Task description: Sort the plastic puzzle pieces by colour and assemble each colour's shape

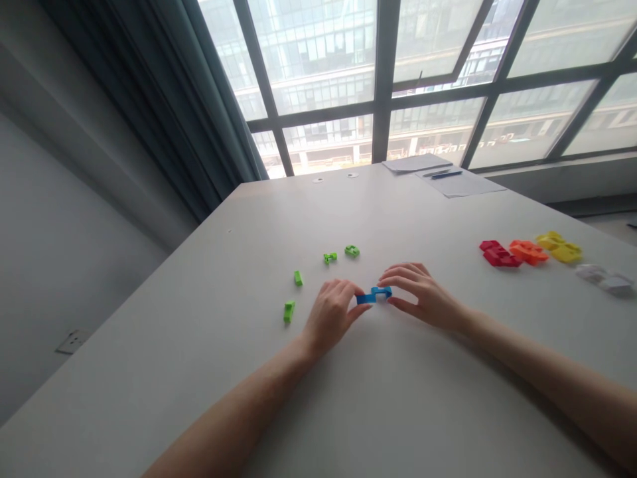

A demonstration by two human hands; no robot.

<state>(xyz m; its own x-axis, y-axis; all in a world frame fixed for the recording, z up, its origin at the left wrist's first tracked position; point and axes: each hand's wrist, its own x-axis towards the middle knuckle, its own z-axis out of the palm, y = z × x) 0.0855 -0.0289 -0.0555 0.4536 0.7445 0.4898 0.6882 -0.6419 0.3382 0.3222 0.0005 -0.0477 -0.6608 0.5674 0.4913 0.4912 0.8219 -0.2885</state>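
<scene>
Two small blue plastic pieces meet between my hands, just above or on the white table [378,411]. My left hand [334,309] pinches the left blue piece [365,299], a flat block, between thumb and fingers. At the right blue piece [382,291], which has a notched shape, my right hand [418,292] closes its thumb and fingertips. Whether the two pieces are joined I cannot tell. Left of and beyond my left hand lie several loose green pieces: a green block [289,311], a smaller green block [298,278], a notched green piece [330,257] and a rounded green piece [352,251].
Groups of red pieces [500,254], orange pieces [529,252], yellow pieces [560,247] and clear-white pieces [604,279] lie on the right. Papers [468,184] with dark pens [446,174] rest at the far edge, before the window. A dark curtain [164,86] hangs at left.
</scene>
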